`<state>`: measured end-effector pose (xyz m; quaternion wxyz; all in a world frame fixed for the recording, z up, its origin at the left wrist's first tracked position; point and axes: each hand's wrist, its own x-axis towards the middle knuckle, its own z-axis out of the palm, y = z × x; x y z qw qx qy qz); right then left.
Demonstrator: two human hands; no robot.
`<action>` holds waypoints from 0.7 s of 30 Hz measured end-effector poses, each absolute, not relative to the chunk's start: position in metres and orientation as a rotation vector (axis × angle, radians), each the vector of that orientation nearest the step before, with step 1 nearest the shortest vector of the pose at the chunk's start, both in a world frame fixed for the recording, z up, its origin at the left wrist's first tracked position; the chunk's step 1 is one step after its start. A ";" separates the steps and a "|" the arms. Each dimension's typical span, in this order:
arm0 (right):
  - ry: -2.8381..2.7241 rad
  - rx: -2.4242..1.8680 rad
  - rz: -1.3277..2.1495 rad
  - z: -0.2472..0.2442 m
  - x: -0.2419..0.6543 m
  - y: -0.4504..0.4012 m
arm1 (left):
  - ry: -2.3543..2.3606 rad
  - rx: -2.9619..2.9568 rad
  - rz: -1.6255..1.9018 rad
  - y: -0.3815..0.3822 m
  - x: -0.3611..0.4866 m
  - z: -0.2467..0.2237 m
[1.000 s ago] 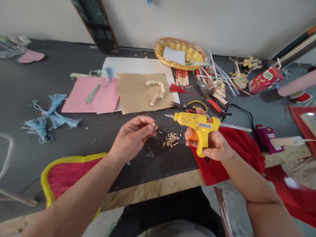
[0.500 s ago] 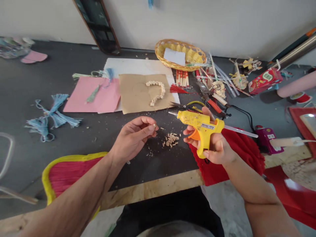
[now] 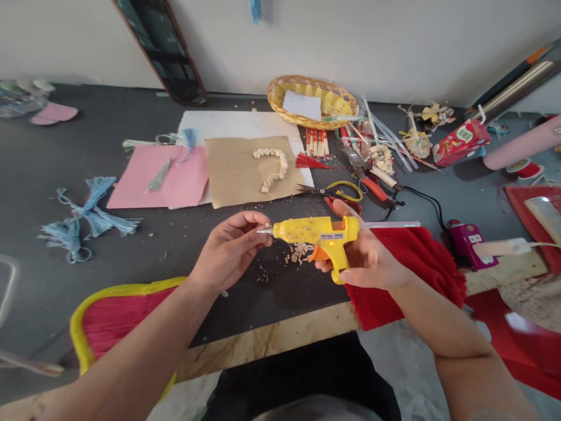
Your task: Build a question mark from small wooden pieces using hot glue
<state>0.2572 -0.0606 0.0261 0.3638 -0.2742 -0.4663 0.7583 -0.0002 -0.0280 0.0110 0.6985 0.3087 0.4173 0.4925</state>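
Note:
My right hand [image 3: 368, 254] is wrapped round the handle of a yellow hot glue gun [image 3: 311, 231], which has a clear glue stick [image 3: 394, 224] in its back. The gun's metal nozzle points left and meets the fingertips of my left hand [image 3: 236, 245]. Those fingers are pinched on a small wooden piece, mostly hidden now behind thumb and nozzle. Below the gun lies a pile of small wooden pieces [image 3: 298, 252]. Farther back, a curved row of such pieces [image 3: 280, 169] rests on brown paper [image 3: 228, 175].
Scissors [image 3: 324, 190] and pliers [image 3: 362, 169] lie beyond the gun. A wicker basket [image 3: 276, 99] stands against the wall. Blue tassels [image 3: 94, 210] and pink paper [image 3: 131, 181] are at left. Red cloth [image 3: 407, 263] hangs over the table's front edge, near a purple box [image 3: 471, 245].
My right hand has brought the glue gun left and turned it nearly level, so its nozzle now reaches my left fingertips. My left hand keeps its pinch. The view has shifted slightly.

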 end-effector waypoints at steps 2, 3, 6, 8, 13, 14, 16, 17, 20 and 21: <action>-1.200 -0.704 1.948 0.027 0.258 -0.060 | 0.931 0.680 1.109 -0.028 -0.001 0.011; -1.204 -0.714 1.943 0.027 0.259 -0.060 | 0.928 0.677 1.111 -0.028 -0.001 0.010; -1.232 -0.740 1.913 0.027 0.262 -0.058 | 0.913 0.681 1.121 -0.028 0.000 0.010; -1.247 -0.758 1.883 0.027 0.264 -0.057 | 0.903 0.691 1.125 -0.027 0.000 0.010; -1.240 -0.766 1.862 0.024 0.266 -0.056 | 0.897 0.710 1.124 -0.028 0.001 0.010; -1.220 -0.757 1.860 0.024 0.266 -0.056 | 0.896 0.714 1.126 -0.028 0.001 0.009; -1.169 -0.745 1.842 0.023 0.264 -0.055 | 0.893 0.721 1.123 -0.029 0.001 0.009; -1.145 -0.752 1.827 0.023 0.262 -0.054 | 0.891 0.725 1.123 -0.029 0.001 0.009; -1.130 -0.814 1.752 0.023 0.259 -0.054 | 0.889 0.735 1.125 -0.030 0.002 0.009; -1.147 -0.838 1.725 0.023 0.259 -0.055 | 0.891 0.735 1.127 -0.030 0.002 0.010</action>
